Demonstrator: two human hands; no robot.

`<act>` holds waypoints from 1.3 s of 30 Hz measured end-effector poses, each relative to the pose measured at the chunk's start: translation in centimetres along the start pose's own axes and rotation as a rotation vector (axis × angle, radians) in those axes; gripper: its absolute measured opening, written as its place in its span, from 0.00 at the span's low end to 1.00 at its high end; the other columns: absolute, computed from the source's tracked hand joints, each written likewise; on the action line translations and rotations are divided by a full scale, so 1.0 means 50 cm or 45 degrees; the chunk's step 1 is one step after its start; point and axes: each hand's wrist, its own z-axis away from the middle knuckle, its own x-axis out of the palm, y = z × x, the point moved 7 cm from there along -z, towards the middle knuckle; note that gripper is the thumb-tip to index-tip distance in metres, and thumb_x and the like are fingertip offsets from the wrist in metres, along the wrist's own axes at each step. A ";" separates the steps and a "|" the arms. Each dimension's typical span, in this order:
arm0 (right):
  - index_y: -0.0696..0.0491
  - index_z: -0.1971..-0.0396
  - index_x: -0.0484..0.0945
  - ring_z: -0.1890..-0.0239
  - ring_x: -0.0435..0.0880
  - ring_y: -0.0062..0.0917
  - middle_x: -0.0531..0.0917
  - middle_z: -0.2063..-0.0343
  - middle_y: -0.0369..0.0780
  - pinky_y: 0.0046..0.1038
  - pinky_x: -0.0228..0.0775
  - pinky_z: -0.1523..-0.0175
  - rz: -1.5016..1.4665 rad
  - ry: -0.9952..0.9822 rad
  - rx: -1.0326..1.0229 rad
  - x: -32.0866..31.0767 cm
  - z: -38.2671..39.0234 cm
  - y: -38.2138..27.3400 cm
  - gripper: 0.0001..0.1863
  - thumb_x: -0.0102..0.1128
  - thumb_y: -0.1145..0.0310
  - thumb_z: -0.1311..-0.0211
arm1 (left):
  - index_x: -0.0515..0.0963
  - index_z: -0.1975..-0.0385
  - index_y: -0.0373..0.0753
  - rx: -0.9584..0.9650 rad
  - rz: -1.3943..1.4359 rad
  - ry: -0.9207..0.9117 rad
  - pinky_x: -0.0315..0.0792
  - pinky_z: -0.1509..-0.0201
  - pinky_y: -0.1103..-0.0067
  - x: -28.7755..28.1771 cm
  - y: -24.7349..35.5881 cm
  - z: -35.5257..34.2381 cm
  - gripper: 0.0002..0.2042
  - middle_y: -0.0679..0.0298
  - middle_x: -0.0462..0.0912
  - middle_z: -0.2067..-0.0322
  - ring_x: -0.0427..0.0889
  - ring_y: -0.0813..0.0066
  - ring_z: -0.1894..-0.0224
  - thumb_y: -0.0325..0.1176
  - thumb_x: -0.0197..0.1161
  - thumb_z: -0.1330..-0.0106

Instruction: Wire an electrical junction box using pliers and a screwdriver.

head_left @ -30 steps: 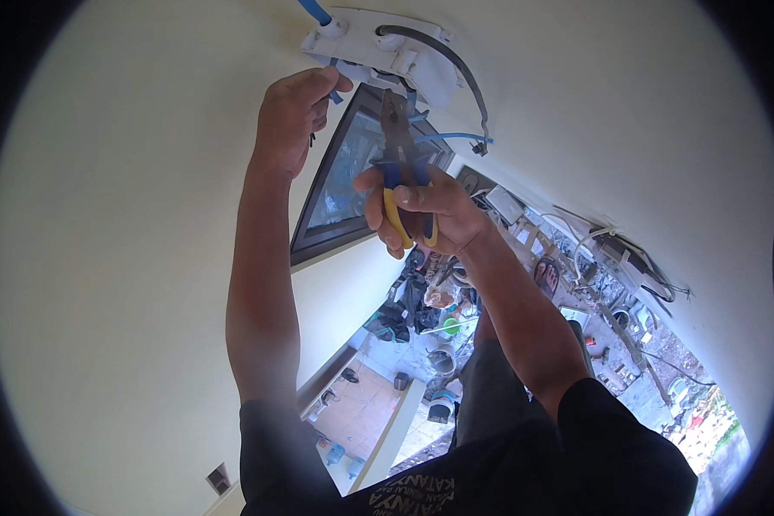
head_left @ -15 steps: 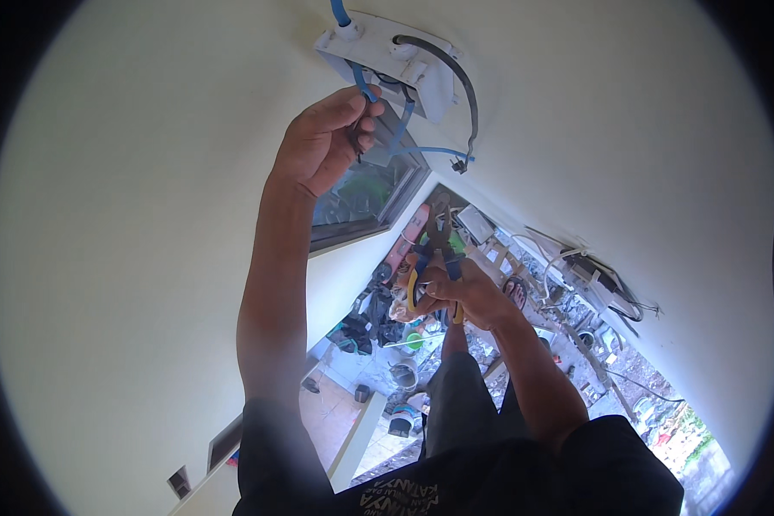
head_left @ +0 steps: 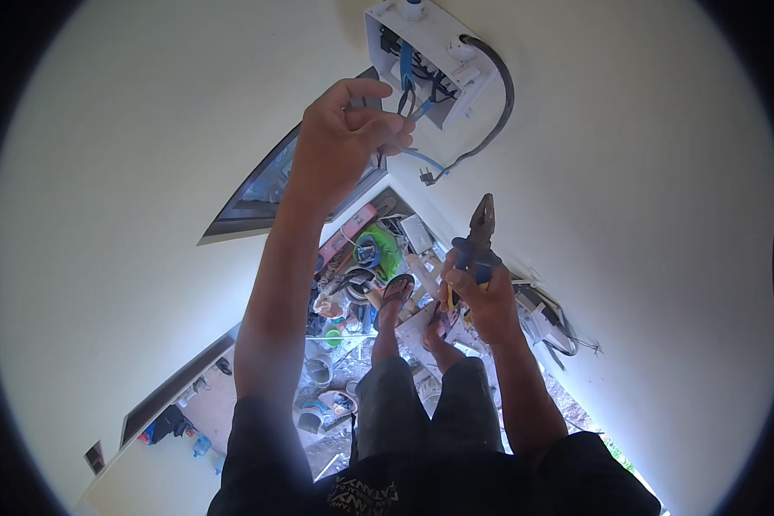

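Up on the pale wall is an open white electrical box (head_left: 443, 34), with dark wires and blue conduit inside. My left hand (head_left: 340, 138) is raised just below its opening, the thumb and lower fingers pinched on thin black wires (head_left: 404, 103) that come down from the box. The index finger sticks out, apart from the others. Lower and to the right, my right hand (head_left: 486, 297) grips combination pliers (head_left: 480, 236) with blue and yellow handles. Their jaws point up, close together, with nothing in them.
A thick black cable (head_left: 509, 90) loops from the box to a plug (head_left: 426, 176) hanging by a thin blue conduit (head_left: 426, 159). Behind my left arm is a dark-framed window (head_left: 262, 193). Far below, my sandalled feet stand above cluttered ground with buckets (head_left: 318, 370) and a green bag (head_left: 391, 249).
My view has shifted, so the box sits higher and further right. The pliers have moved right, away from my body, and their jaws are closer together. My left index finger has lifted off.
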 end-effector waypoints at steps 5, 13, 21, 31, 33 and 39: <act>0.56 0.60 0.72 0.67 0.79 0.16 0.79 0.70 0.35 0.21 0.74 0.60 0.384 0.137 -0.229 0.014 -0.038 -0.073 0.12 0.65 0.74 0.39 | 0.82 0.60 0.30 0.210 -0.314 0.284 0.75 0.65 0.81 0.000 -0.018 0.036 0.11 0.56 0.87 0.68 0.85 0.75 0.69 0.25 0.65 0.43; 0.53 0.64 0.72 0.73 0.74 0.10 0.80 0.73 0.33 0.15 0.66 0.68 0.338 0.475 -0.838 0.078 -0.130 -0.251 0.10 0.66 0.77 0.41 | 0.83 0.72 0.37 0.900 -0.813 0.750 0.73 0.72 0.80 0.026 0.039 0.094 0.06 0.60 0.81 0.75 0.81 0.71 0.76 0.20 0.68 0.49; 0.56 0.65 0.73 0.75 0.78 0.15 0.80 0.78 0.36 0.20 0.72 0.67 0.321 0.493 -0.654 0.104 -0.195 -0.241 0.11 0.68 0.75 0.44 | 0.80 0.74 0.37 1.096 -0.750 0.649 0.75 0.68 0.78 0.035 0.022 0.107 0.08 0.60 0.81 0.70 0.82 0.67 0.72 0.16 0.65 0.53; 0.57 0.64 0.72 0.75 0.77 0.12 0.80 0.75 0.33 0.18 0.70 0.68 0.288 0.489 -0.615 0.089 -0.159 -0.231 0.09 0.61 0.80 0.43 | 0.84 0.63 0.41 1.237 -1.045 -0.076 0.72 0.49 0.73 0.066 0.112 0.054 0.12 0.66 0.86 0.59 0.80 0.68 0.56 0.18 0.62 0.44; 0.57 0.64 0.72 0.75 0.77 0.12 0.80 0.75 0.33 0.17 0.70 0.68 0.307 0.559 -0.660 0.076 -0.137 -0.240 0.09 0.60 0.81 0.43 | 0.84 0.64 0.41 1.236 -1.158 -0.143 0.72 0.50 0.73 0.071 0.104 0.042 0.10 0.66 0.86 0.60 0.80 0.69 0.58 0.19 0.63 0.44; 0.57 0.64 0.71 0.75 0.78 0.13 0.80 0.75 0.34 0.18 0.71 0.69 0.282 0.548 -0.748 0.045 -0.088 -0.283 0.07 0.60 0.80 0.40 | 0.84 0.68 0.40 1.295 -1.263 -0.176 0.69 0.57 0.73 0.076 0.136 0.025 0.06 0.65 0.84 0.71 0.75 0.72 0.67 0.24 0.68 0.45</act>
